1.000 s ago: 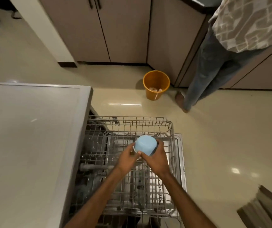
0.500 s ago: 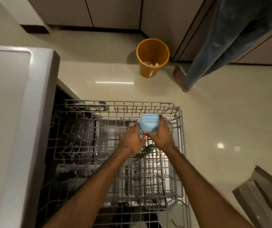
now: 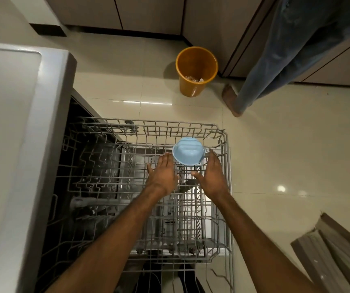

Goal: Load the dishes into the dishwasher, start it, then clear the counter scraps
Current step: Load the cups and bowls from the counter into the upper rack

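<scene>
- Head view: the blue bowl [image 3: 188, 154] sits in the far right corner of the pulled-out dishwasher rack [image 3: 148, 123], seemingly tipped so its base faces the camera, leaning among the wires
- The left hand [image 3: 163, 172] and right hand [image 3: 212, 174] flank it, each grip spread, fingers straight and holding nothing; whether the fingertips touch the bowl I cannot tell
- By its look the bowl is light, stiff and smooth, likely slippery if wet; it is best taken by the rim on opposite sides
- Beyond the rack's far edge an orange bin [image 3: 196, 70] stands on the floor, near another person's leg [image 3: 275, 60]
</scene>
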A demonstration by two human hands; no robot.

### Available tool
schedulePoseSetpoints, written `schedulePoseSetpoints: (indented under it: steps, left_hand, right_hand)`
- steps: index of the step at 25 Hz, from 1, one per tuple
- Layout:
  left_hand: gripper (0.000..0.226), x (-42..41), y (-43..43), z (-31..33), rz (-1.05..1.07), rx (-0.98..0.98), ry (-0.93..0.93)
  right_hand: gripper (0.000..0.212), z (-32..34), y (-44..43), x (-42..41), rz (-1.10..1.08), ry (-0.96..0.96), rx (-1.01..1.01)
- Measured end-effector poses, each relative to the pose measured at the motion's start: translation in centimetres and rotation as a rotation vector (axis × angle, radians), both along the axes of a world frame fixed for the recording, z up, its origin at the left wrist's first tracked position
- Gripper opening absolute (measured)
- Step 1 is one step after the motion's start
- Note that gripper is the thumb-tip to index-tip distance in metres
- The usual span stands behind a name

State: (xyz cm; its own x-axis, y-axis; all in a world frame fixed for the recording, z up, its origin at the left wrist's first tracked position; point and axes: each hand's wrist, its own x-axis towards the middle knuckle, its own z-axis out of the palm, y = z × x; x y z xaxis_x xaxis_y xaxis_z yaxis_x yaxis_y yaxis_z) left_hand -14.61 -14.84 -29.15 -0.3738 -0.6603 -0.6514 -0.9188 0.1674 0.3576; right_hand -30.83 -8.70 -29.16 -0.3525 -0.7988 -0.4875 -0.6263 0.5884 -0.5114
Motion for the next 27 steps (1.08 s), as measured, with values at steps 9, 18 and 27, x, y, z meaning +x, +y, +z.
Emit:
schedulePoseSetpoints:
  steps: [9, 18, 27]
  left_hand:
    - [0.083, -0.7, 3.2, 8.5, 0.065, -0.036, -0.012]
    - [0.066, 7.8, 5.5, 26.3, 0.414, -0.461, 0.135]
    - [0.07, 26.3, 21.1, 37.4, 0.907, -0.673, -0.105]
  right_hand:
    - [0.075, 7.8, 1.5, 1.7, 0.351, 0.119, 0.01]
    - [0.064, 24.3, -2.2, 10.3, 0.692, 0.01, -0.368]
    - [0.059, 32.5, 6.6, 33.6, 1.273, -0.258, -0.572]
